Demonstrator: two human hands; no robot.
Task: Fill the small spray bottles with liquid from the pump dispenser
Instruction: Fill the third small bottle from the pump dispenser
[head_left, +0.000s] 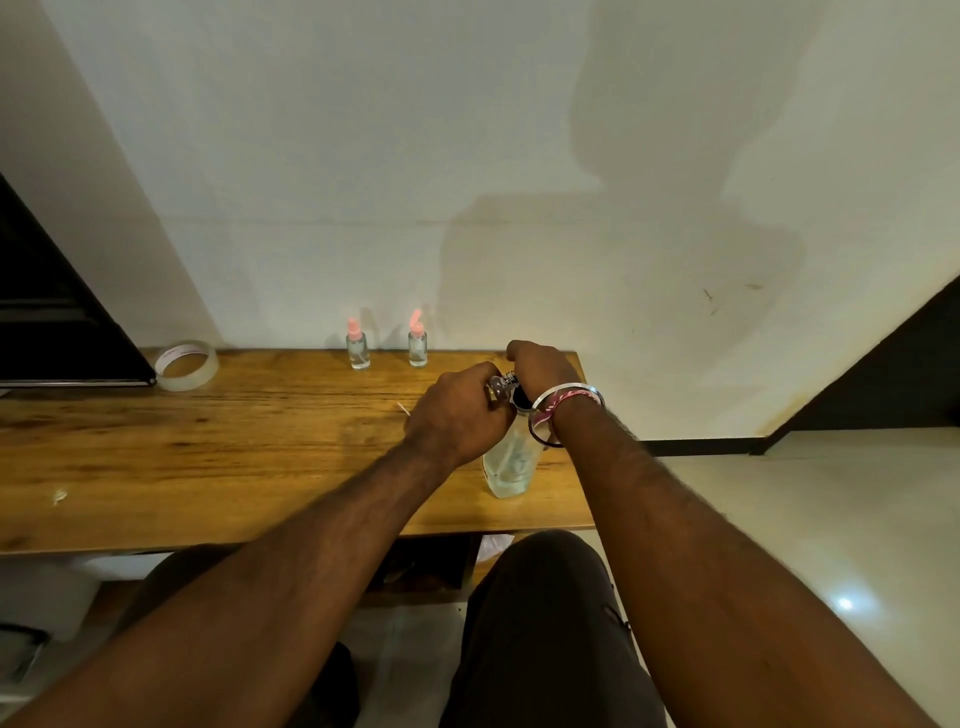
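A clear pump dispenser bottle (508, 467) with a little pale liquid stands near the right end of the wooden table (208, 457). My right hand (537, 366) rests on its black pump head, which it mostly hides. My left hand (460, 413) is shut on a small clear spray bottle (500, 387), held tilted with its open neck against the pump's spout. Two more small spray bottles with pink caps, one (358, 347) and the other (417, 340), stand upright at the table's back edge by the wall.
A roll of clear tape (186, 365) lies at the back left beside a dark slanted panel (57, 322). A thin white stick (403, 409) lies just left of my left hand. The table's right edge is close to the dispenser; my knees are under the front edge.
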